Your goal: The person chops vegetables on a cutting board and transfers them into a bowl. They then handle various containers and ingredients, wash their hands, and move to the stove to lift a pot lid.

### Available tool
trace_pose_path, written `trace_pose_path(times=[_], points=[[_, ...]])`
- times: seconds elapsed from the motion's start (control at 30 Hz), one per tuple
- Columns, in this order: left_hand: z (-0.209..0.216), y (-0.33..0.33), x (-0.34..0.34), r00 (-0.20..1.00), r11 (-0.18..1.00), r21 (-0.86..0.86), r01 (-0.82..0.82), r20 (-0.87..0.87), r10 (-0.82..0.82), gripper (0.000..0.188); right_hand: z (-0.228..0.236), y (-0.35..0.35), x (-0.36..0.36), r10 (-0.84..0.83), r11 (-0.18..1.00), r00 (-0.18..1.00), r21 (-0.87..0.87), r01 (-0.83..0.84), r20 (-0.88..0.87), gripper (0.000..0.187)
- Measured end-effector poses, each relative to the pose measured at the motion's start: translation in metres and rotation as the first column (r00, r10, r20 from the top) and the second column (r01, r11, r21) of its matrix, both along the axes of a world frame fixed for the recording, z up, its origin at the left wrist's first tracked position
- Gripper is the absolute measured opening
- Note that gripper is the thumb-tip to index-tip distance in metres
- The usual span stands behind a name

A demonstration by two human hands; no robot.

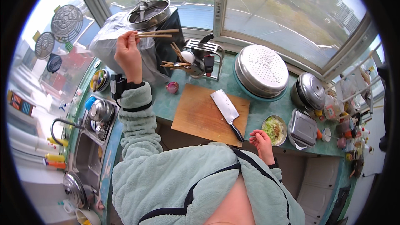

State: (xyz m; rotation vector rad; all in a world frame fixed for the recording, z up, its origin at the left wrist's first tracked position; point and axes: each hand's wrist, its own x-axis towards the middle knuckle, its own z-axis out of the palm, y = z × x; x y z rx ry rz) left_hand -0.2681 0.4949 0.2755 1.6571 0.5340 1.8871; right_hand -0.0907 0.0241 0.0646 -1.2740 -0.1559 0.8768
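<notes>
My left hand (128, 54) is raised at the upper left, its fingers closed around a pair of wooden chopsticks (160, 33) that point to the right. Below and to its right, more chopsticks (170, 65) stick out of a metal holder by the rack. My right hand (261, 142) is beside a bowl (285, 136) of chopped green and pale food (273, 129). Its fingers are loosely bent with nothing visible in them; whether it touches the bowl's rim I cannot tell. A cleaver (225, 107) with a black handle lies on the wooden cutting board (193, 114).
A purple onion (172, 87) sits left of the board. Behind it stands a knife rack (214, 50). A steamer (261, 71), a lidded pot (310, 91) and a rectangular metal container (303, 128) line the right. The sink (88, 158) is at the left.
</notes>
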Motion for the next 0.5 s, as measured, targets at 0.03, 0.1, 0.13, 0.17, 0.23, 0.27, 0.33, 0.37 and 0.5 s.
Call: trace_pose_path(times=[0.03,0.1,0.13,0.17,0.23,0.27,0.33,0.37,0.5], points=[[0.008,-0.009,-0.01,1.0,1.0,-0.017,-0.013,0.023,0.014,0.012,0.002,0.002,0.002,0.033,0.999,0.999,-0.013,-0.034,-0.015,0.016],[0.014,-0.031,-0.024,0.986,0.992,-0.09,0.089,0.149,-0.075,0.012,0.011,0.006,0.004,0.096,0.995,0.995,0.009,-0.096,0.001,0.016],[0.015,-0.042,-0.03,0.954,0.97,-0.129,0.204,0.251,-0.167,0.013,0.017,0.009,0.004,0.124,0.992,0.992,0.012,-0.124,0.019,0.016],[0.014,-0.054,-0.034,0.941,0.945,-0.207,0.252,0.281,-0.189,0.015,0.024,0.013,0.005,0.143,0.99,0.989,-0.002,-0.143,0.037,0.017],[0.0,-0.084,-0.031,0.868,0.842,-0.287,0.456,0.354,-0.349,0.016,0.041,0.023,0.01,0.239,0.968,0.961,0.044,-0.247,0.136,0.022],[-0.012,-0.102,-0.026,0.806,0.765,-0.303,0.568,0.391,-0.444,0.016,0.05,0.028,0.012,0.255,0.966,0.953,-0.001,-0.258,0.167,0.026],[-0.042,-0.142,-0.004,0.716,0.558,-0.449,0.698,0.429,-0.55,0.017,0.065,0.038,0.014,0.262,0.94,0.935,0.156,-0.304,0.24,0.042],[-0.059,-0.164,0.009,0.668,0.449,-0.505,0.737,0.443,-0.599,0.017,0.07,0.039,0.013,0.254,0.924,0.935,0.224,-0.311,0.249,0.048],[-0.115,-0.237,0.046,0.566,0.098,-0.717,0.69,0.451,-0.69,0.019,0.075,0.02,0.012,0.114,0.877,0.98,0.448,-0.175,0.16,0.054]])
